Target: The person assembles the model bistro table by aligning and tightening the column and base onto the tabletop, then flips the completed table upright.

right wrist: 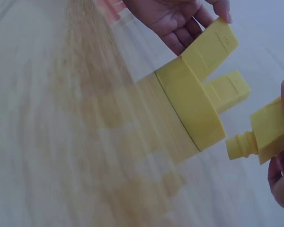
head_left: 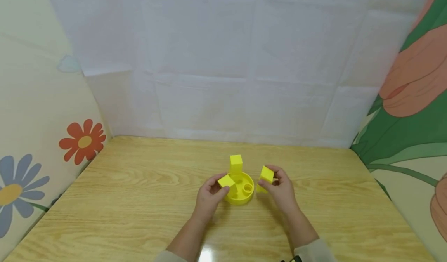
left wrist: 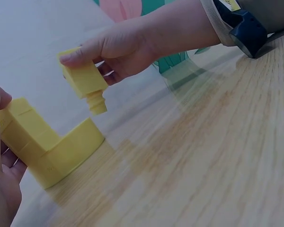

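Observation:
A round yellow base (head_left: 239, 201) with a raised rim sits on the table. One yellow rectangular block (head_left: 236, 162) stands upright at its far side. At the base's left, another yellow block (head_left: 226, 181) stands in it, and my left hand (head_left: 206, 202) pinches that block near its top between thumb and fingers. My right hand (head_left: 285, 192) holds a third yellow block (left wrist: 83, 78) in the air, just right of the base. Its ridged round plug (right wrist: 241, 145) points down toward the base, apart from it. A ring-shaped socket (head_left: 248, 188) shows at the base's right side.
The wood-grain table (head_left: 139, 200) runs back to a creased white sheet (head_left: 209, 60). Flower-patterned cloth (head_left: 35, 110) borders the left side, and a leafy printed cloth (head_left: 412, 145) borders the right.

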`<state>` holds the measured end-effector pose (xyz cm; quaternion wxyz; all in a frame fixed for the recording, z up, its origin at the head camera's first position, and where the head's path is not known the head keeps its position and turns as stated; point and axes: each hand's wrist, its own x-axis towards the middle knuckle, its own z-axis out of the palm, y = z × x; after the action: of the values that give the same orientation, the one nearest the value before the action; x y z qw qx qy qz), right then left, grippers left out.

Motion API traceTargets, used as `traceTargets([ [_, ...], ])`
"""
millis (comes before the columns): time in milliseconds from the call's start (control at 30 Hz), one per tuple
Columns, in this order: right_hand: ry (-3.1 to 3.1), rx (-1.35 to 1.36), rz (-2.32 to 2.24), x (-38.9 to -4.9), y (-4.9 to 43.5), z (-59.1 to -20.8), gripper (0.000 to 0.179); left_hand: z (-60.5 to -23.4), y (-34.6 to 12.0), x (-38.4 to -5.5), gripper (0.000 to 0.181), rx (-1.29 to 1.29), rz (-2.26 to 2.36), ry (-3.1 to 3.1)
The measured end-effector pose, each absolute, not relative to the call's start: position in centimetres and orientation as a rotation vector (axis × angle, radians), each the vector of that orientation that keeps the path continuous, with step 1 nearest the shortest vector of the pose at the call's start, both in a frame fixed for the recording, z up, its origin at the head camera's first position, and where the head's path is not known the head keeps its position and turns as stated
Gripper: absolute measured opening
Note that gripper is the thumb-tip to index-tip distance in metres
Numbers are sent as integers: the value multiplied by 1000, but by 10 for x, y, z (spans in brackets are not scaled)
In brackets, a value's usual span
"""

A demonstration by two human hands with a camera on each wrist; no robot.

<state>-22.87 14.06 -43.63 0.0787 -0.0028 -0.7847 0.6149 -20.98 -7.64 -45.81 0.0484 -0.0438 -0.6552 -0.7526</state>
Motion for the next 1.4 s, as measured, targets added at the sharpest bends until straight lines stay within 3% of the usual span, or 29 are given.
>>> traceTargets([
  [433,-2354,60,1856,-223,126,-420,47,-457,-78,-211,41,-214,-2297,-1998],
  [1400,-2459,163,1789,-225,107,-438,42,-458,-76,-210,44,-170,-2284,-2024],
])
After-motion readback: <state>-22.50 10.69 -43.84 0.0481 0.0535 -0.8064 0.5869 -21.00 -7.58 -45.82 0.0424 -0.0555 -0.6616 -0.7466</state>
